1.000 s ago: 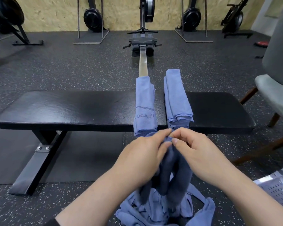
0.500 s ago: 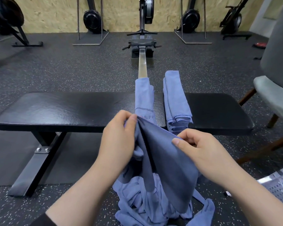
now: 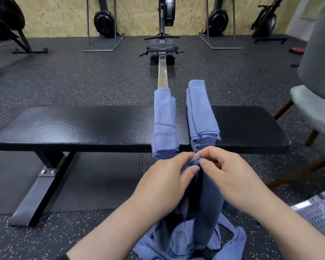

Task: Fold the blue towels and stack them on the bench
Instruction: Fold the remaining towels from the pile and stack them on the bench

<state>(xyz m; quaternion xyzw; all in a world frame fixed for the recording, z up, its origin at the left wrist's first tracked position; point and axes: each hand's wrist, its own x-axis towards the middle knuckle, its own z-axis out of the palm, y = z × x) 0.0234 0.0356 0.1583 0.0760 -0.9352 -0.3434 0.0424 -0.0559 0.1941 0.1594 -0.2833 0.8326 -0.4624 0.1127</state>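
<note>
A black padded bench (image 3: 83, 126) runs across the middle of the view. Across it lie a folded blue towel (image 3: 164, 121) with grey lettering and, to its right, a stack of folded blue towels (image 3: 201, 113). In front of the bench my left hand (image 3: 167, 182) and my right hand (image 3: 231, 175) are close together, both pinching the top edge of a blue towel (image 3: 206, 199) that hangs down between them. Below it, a loose pile of blue towels (image 3: 180, 246) lies on the floor.
A grey chair (image 3: 315, 102) stands at the right, close to the bench end. A perforated white basket (image 3: 319, 216) is at the lower right. A rowing machine (image 3: 162, 47) and other gym gear line the far wall on the speckled rubber floor.
Half a second ago my hands were apart with the towel spread between them. Now they have come together, bringing its edges together so it hangs doubled.
</note>
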